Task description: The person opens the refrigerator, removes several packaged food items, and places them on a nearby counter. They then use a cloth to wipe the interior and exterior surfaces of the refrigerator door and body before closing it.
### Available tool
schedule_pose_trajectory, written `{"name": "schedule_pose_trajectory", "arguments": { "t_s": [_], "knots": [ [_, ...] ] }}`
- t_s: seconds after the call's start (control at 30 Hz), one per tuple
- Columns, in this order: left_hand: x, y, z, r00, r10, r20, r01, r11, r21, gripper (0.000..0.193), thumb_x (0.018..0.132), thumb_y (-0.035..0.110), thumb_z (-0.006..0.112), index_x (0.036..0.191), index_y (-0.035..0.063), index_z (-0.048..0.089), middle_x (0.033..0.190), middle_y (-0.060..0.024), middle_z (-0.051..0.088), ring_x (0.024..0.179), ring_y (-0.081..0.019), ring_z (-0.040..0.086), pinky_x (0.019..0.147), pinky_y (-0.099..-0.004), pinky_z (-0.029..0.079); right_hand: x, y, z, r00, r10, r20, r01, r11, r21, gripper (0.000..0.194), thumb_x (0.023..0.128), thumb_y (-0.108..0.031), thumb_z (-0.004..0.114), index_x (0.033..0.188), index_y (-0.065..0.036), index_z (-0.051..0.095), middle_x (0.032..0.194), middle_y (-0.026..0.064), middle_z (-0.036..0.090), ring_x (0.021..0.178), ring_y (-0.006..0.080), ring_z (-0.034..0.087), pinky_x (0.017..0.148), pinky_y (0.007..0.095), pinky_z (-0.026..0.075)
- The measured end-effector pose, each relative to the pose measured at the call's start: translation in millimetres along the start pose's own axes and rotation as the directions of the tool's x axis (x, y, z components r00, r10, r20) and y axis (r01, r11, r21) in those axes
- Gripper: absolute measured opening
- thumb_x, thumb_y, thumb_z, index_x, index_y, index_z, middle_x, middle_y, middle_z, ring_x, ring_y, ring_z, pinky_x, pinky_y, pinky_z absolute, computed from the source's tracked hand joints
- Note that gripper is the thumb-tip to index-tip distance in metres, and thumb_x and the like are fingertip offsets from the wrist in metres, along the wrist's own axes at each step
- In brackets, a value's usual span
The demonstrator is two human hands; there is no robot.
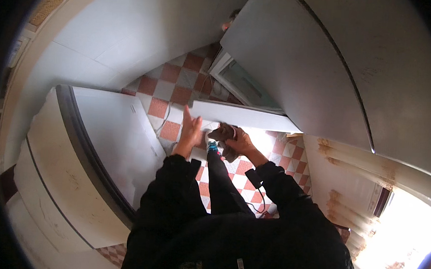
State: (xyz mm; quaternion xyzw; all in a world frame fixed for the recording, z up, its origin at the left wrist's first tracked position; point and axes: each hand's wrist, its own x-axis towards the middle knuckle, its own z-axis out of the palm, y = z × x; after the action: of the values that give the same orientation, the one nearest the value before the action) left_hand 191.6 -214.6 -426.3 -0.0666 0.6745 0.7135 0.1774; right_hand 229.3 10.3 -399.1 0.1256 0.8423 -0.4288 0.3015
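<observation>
A crumpled brown cloth (221,132) is gripped in my right hand (241,141), which is raised over the tiled floor in front of my body. To its left, my left hand (189,131) is held out with thumb and fingers apart and nothing in it. Below the hands, my foot in a teal-patterned sock (212,146) shows partly behind the cloth. Just beyond the hands runs the white edge of a panel or door (239,115).
At left stands a white appliance with a dark rim (111,135). A large grey-white appliance (298,58) fills the upper right, beside a glass-fronted frame (246,82). A cable (164,120) lies on the checkered floor (181,95). Patterned curtains (348,201) hang at right.
</observation>
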Motion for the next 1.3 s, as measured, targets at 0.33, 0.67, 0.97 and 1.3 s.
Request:
{"name": "schedule_pose_trajectory", "arguments": {
  "t_s": [0.33, 0.67, 0.97, 1.3],
  "knots": [
    [84.0, 13.0, 3.2, 0.996, -0.021, -0.088, 0.042, 0.97, 0.239, 0.085, 0.096, 0.052, 0.047, 0.146, -0.0066, 0.011, 0.15, -0.0281, 0.024, 0.136, -0.0383, 0.034, 0.106, -0.0381, 0.035, -18.4, -19.8, -81.3, 0.928, -0.348, 0.132, 0.33, 0.933, 0.142, 0.055, 0.072, -0.001, 0.07, 0.123, -0.004, 0.05, 0.102, 0.0134, 0.062, 0.094, 0.0229, 0.064, 0.083, 0.0349, 0.053],
    [42.6, 43.2, 20.1, 0.981, -0.164, -0.105, 0.11, 0.911, -0.397, 0.071, 0.099, 0.052, 0.04, 0.149, 0.0087, 0.016, 0.144, -0.0158, 0.036, 0.131, -0.0235, 0.038, 0.106, -0.0382, 0.035, 22.8, -89.4, -48.1, 0.8, -0.596, -0.067, 0.6, 0.796, 0.079, 0.064, 0.072, -0.011, 0.076, 0.129, -0.005, 0.048, 0.131, 0.017, 0.042, 0.121, 0.0342, 0.048, 0.099, 0.0367, 0.046],
    [-23.6, 40.0, -28.2, 0.921, -0.386, -0.049, 0.181, 0.537, -0.824, 0.047, 0.087, 0.005, 0.063, 0.131, 0.003, 0.046, 0.121, -0.0107, 0.059, 0.106, -0.0227, 0.061, 0.092, -0.0345, 0.052, 34.4, -88.9, -31.7, 0.833, -0.551, 0.056, 0.482, 0.671, -0.563, 0.095, 0.068, -0.031, 0.084, 0.147, -0.026, 0.03, 0.153, 0.0123, 0.016, 0.131, 0.0386, 0.03, 0.103, 0.0595, 0.027],
    [22.8, 1.8, -43.3, 0.98, 0.121, -0.155, -0.104, 0.988, 0.118, 0.054, 0.074, 0.006, 0.074, 0.124, 0.0057, 0.054, 0.117, -0.0088, 0.055, 0.113, -0.0224, 0.052, 0.099, -0.0353, 0.041, 49.1, -37.7, -12.4, 0.83, -0.553, 0.077, 0.392, 0.48, -0.785, 0.078, 0.077, -0.018, 0.075, 0.144, -0.023, 0.035, 0.14, 0.0107, 0.033, 0.125, 0.0323, 0.033, 0.099, 0.0521, 0.026]
  ]
}}
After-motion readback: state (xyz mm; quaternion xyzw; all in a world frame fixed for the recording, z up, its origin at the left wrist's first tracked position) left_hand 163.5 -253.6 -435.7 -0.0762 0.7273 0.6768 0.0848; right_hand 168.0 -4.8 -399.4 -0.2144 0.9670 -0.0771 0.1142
